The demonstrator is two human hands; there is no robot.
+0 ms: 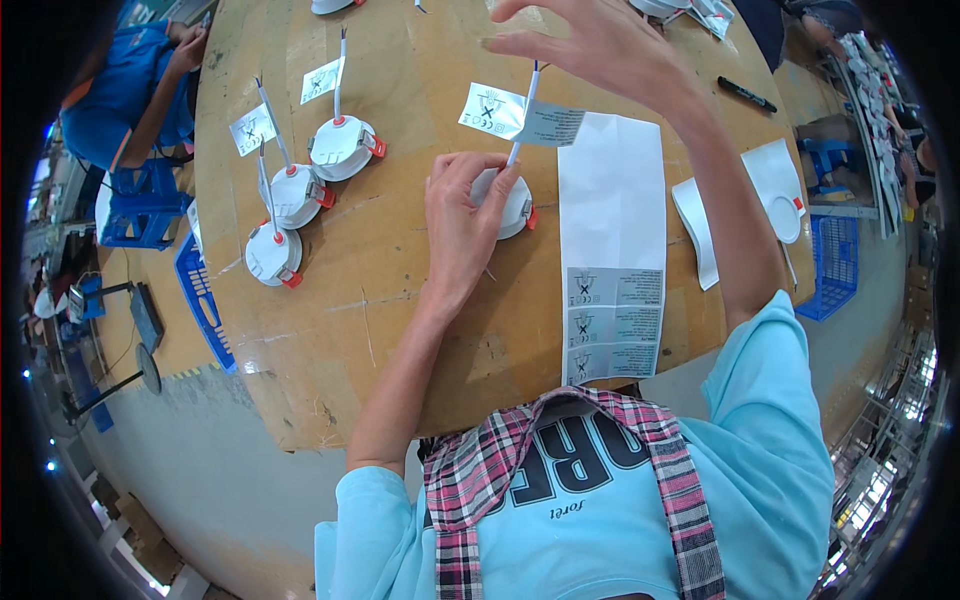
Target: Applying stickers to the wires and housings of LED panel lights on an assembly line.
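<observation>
A round white downlight [516, 205] with a red connector sits on the wooden table before me. My left hand [466, 205] is closed around its near side, thumb and fingers pinching the white cable [515, 153] low down. Higher on that cable hangs a silver printed label [492, 110], stuck around it with two wings spread. Above the label my right hand [590, 48] is raised, its fingers apart and holding nothing, near the cable's tip. Beside the lamp lies a white backing strip [612, 190] with several silver labels [615, 322] at its near end.
Three labelled downlights [342, 150] stand to the left. On the right are a black marker [746, 95], a curled white sheet [697, 235] and another lamp [784, 218]. Blue baskets [203, 300] flank the table [330, 370]. A person in blue [140, 80] sits at the far left.
</observation>
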